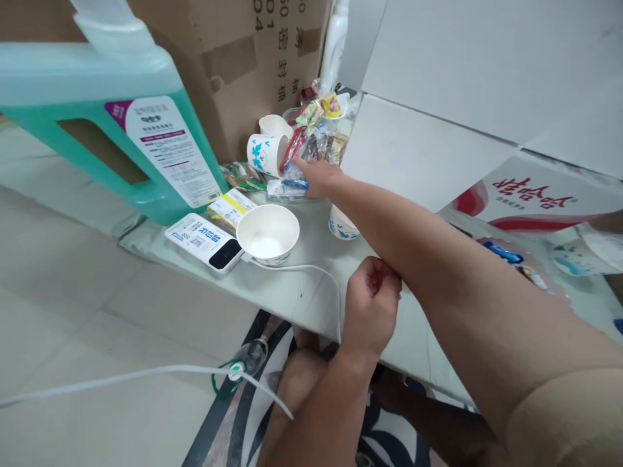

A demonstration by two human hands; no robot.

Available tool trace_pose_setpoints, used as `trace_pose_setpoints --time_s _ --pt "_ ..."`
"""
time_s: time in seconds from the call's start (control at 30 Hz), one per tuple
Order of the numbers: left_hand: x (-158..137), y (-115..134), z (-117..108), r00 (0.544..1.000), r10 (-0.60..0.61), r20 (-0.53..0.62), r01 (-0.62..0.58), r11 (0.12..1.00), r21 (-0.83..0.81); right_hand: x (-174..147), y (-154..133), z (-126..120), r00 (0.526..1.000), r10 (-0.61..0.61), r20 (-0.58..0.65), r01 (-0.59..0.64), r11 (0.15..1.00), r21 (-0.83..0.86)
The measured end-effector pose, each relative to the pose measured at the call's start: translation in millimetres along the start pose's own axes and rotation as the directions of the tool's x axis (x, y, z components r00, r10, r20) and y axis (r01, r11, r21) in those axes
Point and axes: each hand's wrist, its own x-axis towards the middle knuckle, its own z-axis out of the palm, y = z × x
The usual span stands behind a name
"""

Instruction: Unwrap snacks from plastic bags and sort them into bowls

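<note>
— Where is the right hand?

— Stretched far across the tabletop, at the heap of snack packets by the cardboard box. Its fingers lie on the near edge of the heap, touching a clear packet with a blue stripe. Whether the grip is closed on that packet or only resting there, I cannot tell; the fingertips are hidden from this angle.

— And the left hand?

— Near the tabletop's front edge, just under the right forearm. Its grip is curled together into a loose fist, with nothing visibly held in it.

— What lies around the heap?

— A paper cup on its side, printed with blue leaves, touches the heap on the left. Another stands behind it. A third cup shows partly behind the right forearm.

— Closer in?

— A white paper bowl stands upright, just beside a white device with a dark screen. A white cable runs past the bowl and over the edge. A big teal jug stands at the left.
</note>
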Motion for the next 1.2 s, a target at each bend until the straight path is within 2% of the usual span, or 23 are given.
trace_pose_setpoints --time_s 0.1,0.23,0.3,0.4,0.47,0.53,0.6,0.67,0.73,0.8,0.9,0.93,0.97,1.0,1.1,1.13,1.2 --pt "1 1 -5 0.999 0.005 -0.038 -0.005 1.0 -0.005 7 7 7 0.995 -0.02 -0.094 0.022 0.999 0.03" --pt "1 2 -8 1.0 0.002 -0.026 -0.002 1.0 0.005 -15 17 -16 0.956 -0.059 -0.286 0.1 0.986 0.133" --pt "2 3 -10 1.0 0.009 -0.019 -0.009 1.0 0.006 -52 22 -33 0.908 -0.029 -0.418 0.12 0.974 0.192" --pt "2 6 -12 0.999 -0.012 -0.035 0.009 0.996 -0.084 -144 33 -38 0.828 0.082 -0.555 0.12 0.94 0.318" --pt "1 7 -10 0.998 -0.056 -0.007 0.054 0.983 -0.177 -217 40 -17 0.775 0.212 -0.596 0.099 0.889 0.446" --pt "-2 3 -4 0.992 -0.098 0.085 0.114 0.972 -0.207 -283 43 21 0.74 0.352 -0.574 0.047 0.824 0.565" --pt "-6 -9 8 0.967 -0.145 0.207 0.175 0.975 -0.134 -332 42 62 0.685 0.483 -0.545 -0.001 0.749 0.663" --pt "-11 -27 24 0.929 -0.214 0.301 0.219 0.976 0.018 -366 39 94 0.666 0.56 -0.493 -0.061 0.699 0.712" --pt "-17 -48 40 0.89 -0.296 0.347 0.24 0.951 0.196 -390 38 108 0.659 0.602 -0.452 -0.095 0.662 0.743" --pt "-23 -65 52 0.86 -0.343 0.378 0.224 0.919 0.325 -414 42 109 0.672 0.617 -0.409 -0.078 0.609 0.79" --pt "-26 -79 63 0.844 -0.327 0.425 0.167 0.914 0.37 -455 57 108 0.76 0.575 -0.302 0.033 0.431 0.902" --pt "-26 -81 65 0.846 -0.325 0.423 0.17 0.916 0.363 -467 63 111 0.781 0.557 -0.281 0.067 0.373 0.926" --pt "-25 -82 66 0.848 -0.334 0.41 0.192 0.917 0.35 -478 70 115 0.79 0.547 -0.276 0.083 0.351 0.933" --pt "-23 -83 68 0.85 -0.354 0.391 0.226 0.914 0.337 -485 75 120 0.788 0.542 -0.293 0.084 0.377 0.922" --pt "-20 -87 70 0.829 -0.43 0.357 0.313 0.886 0.341 -491 88 136 0.773 0.471 -0.426 0.074 0.6 0.796" --pt "-19 -90 70 0.819 -0.446 0.361 0.311 0.874 0.374 -488 90 140 0.771 0.432 -0.467 0.092 0.652 0.753" --pt "-18 -95 71 0.806 -0.451 0.383 0.241 0.842 0.483 -479 92 144 0.747 0.4 -0.531 0.147 0.68 0.718"
